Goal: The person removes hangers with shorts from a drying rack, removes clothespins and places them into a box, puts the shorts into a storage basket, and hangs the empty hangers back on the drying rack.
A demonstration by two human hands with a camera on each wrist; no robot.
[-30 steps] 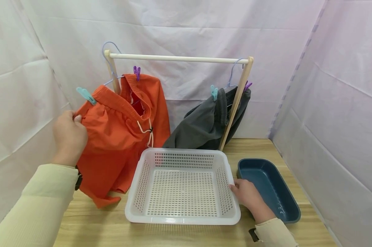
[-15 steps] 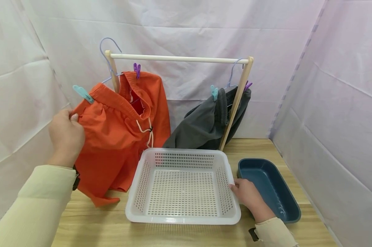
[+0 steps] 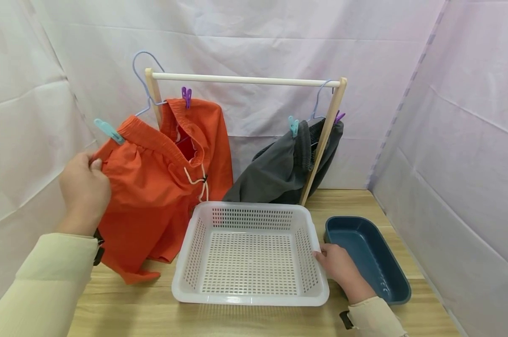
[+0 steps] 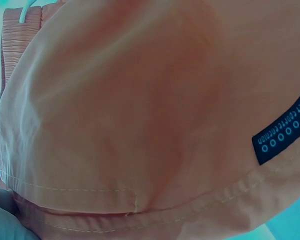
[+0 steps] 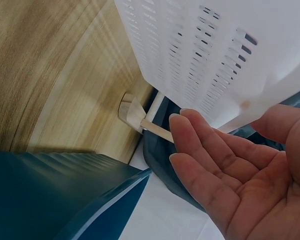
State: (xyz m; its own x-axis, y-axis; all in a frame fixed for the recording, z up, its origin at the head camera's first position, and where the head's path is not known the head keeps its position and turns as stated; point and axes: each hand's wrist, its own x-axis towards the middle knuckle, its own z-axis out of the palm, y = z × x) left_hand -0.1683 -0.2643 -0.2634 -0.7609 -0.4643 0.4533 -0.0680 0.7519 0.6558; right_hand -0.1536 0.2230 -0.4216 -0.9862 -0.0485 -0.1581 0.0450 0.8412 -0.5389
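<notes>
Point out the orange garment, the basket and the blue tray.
Orange garment (image 3: 142, 187): head view, front fabric.
Basket (image 3: 249, 264): head view, slotted floor.
Blue tray (image 3: 371, 256): head view, inside floor.

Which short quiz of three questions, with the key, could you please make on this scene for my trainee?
1. Choose: what does the left hand hold?
A. the grey garment
B. the orange garment
C. nothing

2. Fill in: in the head view, the right hand is at the ____ side of the white basket.

3. True or false: in the head view, the blue tray lies to the left of the white basket.

Key: 1. B. 2. right. 3. False; the blue tray lies to its right.
</notes>
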